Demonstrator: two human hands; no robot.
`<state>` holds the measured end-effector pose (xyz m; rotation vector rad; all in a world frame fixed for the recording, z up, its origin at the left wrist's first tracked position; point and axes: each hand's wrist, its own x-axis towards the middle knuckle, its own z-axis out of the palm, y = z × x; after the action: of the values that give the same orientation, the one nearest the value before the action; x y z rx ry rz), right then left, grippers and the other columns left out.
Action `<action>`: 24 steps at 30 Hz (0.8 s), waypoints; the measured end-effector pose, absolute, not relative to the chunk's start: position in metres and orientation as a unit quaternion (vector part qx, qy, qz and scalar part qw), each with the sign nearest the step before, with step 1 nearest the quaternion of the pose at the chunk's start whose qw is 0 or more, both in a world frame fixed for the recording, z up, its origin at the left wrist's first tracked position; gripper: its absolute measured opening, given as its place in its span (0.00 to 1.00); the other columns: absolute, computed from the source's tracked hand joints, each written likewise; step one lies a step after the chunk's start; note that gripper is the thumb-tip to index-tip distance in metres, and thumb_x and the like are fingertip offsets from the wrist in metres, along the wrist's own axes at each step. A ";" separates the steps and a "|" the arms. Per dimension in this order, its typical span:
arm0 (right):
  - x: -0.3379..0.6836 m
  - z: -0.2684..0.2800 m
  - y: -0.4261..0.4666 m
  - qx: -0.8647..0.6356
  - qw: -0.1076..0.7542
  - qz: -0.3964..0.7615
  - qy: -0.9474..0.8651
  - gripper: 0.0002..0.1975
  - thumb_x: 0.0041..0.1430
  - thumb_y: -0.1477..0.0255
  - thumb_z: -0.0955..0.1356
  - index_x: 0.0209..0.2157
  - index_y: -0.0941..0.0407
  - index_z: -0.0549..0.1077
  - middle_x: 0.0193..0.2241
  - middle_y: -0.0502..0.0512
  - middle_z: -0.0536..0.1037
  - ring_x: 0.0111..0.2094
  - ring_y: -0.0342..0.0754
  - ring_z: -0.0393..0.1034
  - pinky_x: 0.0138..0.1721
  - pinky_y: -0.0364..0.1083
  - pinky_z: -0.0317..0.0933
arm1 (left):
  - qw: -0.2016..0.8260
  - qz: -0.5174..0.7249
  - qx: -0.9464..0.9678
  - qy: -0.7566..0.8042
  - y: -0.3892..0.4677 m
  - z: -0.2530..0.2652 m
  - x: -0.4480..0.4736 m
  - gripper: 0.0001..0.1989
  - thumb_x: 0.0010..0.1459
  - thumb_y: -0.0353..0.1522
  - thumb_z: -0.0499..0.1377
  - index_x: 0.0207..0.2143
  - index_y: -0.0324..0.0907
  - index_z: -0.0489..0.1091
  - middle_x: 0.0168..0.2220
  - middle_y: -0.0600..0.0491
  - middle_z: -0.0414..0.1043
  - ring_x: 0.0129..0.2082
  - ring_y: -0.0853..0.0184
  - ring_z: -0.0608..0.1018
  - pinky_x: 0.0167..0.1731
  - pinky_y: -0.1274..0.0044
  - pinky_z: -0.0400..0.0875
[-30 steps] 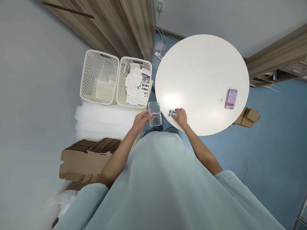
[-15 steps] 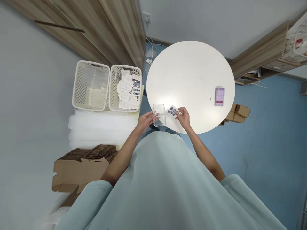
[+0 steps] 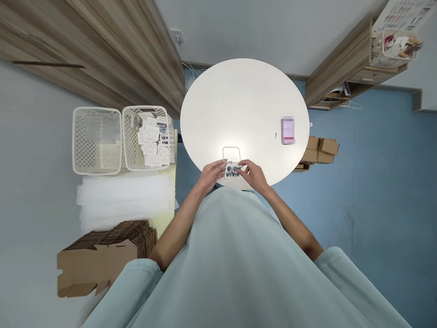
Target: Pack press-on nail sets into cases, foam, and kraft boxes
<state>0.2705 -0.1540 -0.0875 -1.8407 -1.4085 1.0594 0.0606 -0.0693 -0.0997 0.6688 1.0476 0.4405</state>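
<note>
Head view: I see clear case point(image 3: 231, 156), lid open, at near edge of tabletop point(image 3: 246, 100). Left grip point(image 3: 210, 176) closed on case's left side. Card of dark pieces point(image 3: 232, 174) over case's lower half. Right grip point(image 3: 254, 175) partly curled, fingers at card's right edge; can't tell whether pinched. White basket point(image 3: 129, 157) left of tabletop, cardboard boxes point(image 3: 320, 149) right.

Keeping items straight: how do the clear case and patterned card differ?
The clear case is transparent; the patterned card is pale with dark pieces. The case shows two open halves; the card, one panel. The left hand holds the case, the right hand the card. Both look rectangular.
</note>
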 end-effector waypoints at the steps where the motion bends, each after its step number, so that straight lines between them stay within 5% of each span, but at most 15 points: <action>1: 0.275 -0.085 -0.156 -0.687 0.285 0.387 -0.546 0.12 0.73 0.59 0.68 0.50 0.49 0.75 0.48 0.54 0.81 0.31 0.47 0.75 0.37 0.48 0.68 | 0.791 0.206 0.310 0.485 -0.070 -0.096 0.065 0.31 0.55 0.47 0.75 0.56 0.40 0.80 0.57 0.40 0.81 0.57 0.53 0.81 0.59 0.61 0.76; 9: 0.299 -0.078 -0.166 -0.694 0.227 0.329 -0.600 0.12 0.75 0.64 0.68 0.54 0.49 0.80 0.52 0.57 0.75 0.29 0.43 0.71 0.32 0.46 0.63 | 0.796 0.210 0.302 0.480 -0.078 -0.082 0.096 0.29 0.57 0.44 0.75 0.57 0.40 0.79 0.59 0.39 0.80 0.56 0.54 0.82 0.58 0.62 0.75; 16: 0.324 -0.076 -0.148 -0.736 0.392 0.391 -0.390 0.24 0.68 0.48 0.70 0.50 0.53 0.83 0.43 0.56 0.81 0.27 0.43 0.67 0.34 0.47 0.68 | 0.804 0.214 0.290 0.474 -0.083 -0.078 0.102 0.29 0.56 0.44 0.75 0.56 0.40 0.80 0.59 0.39 0.80 0.56 0.54 0.82 0.56 0.64 0.77; 21: 0.334 -0.087 -0.123 -0.686 0.403 0.536 -0.280 0.31 0.62 0.40 0.70 0.31 0.56 0.80 0.40 0.58 0.83 0.22 0.41 0.64 0.23 0.45 0.58 | 0.810 0.186 0.294 0.473 -0.087 -0.074 0.101 0.29 0.56 0.43 0.76 0.56 0.40 0.80 0.58 0.39 0.81 0.54 0.54 0.83 0.53 0.65 0.79; 24: 0.331 -0.091 -0.112 -0.674 0.426 0.529 -0.291 0.30 0.60 0.40 0.71 0.31 0.55 0.80 0.39 0.56 0.83 0.21 0.39 0.62 0.24 0.45 0.59 | 0.809 0.178 0.292 0.478 -0.087 -0.075 0.099 0.28 0.57 0.42 0.75 0.56 0.39 0.79 0.56 0.39 0.82 0.53 0.55 0.84 0.54 0.66 0.79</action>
<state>0.3312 -0.1121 -0.0906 -1.6859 -0.7277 1.3216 0.0994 -0.0873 -0.0749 0.6237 1.0220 0.3807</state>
